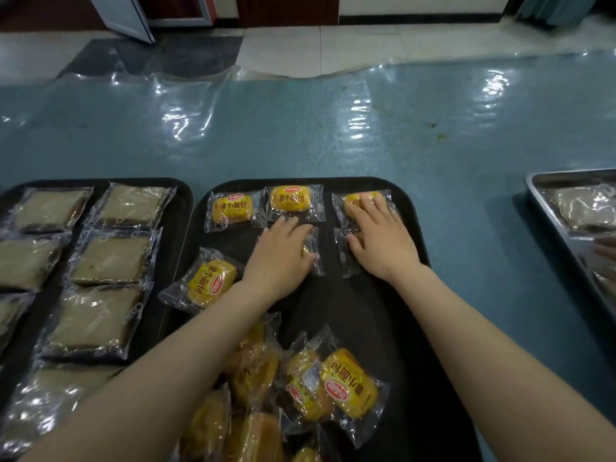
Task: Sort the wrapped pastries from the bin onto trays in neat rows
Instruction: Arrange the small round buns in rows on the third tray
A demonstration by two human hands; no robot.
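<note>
Our hands lie flat mid-frame on the black tray (413, 295), left hand (283, 258) and right hand (380, 238) each pressing a bun, while the unsorted pile (300, 395) waits below, nearer our left arm.

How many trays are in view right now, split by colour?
Black trays: 2, one on the left and one in the centre
Metal tray: 1, cut off by the right edge
Total: 3
</note>
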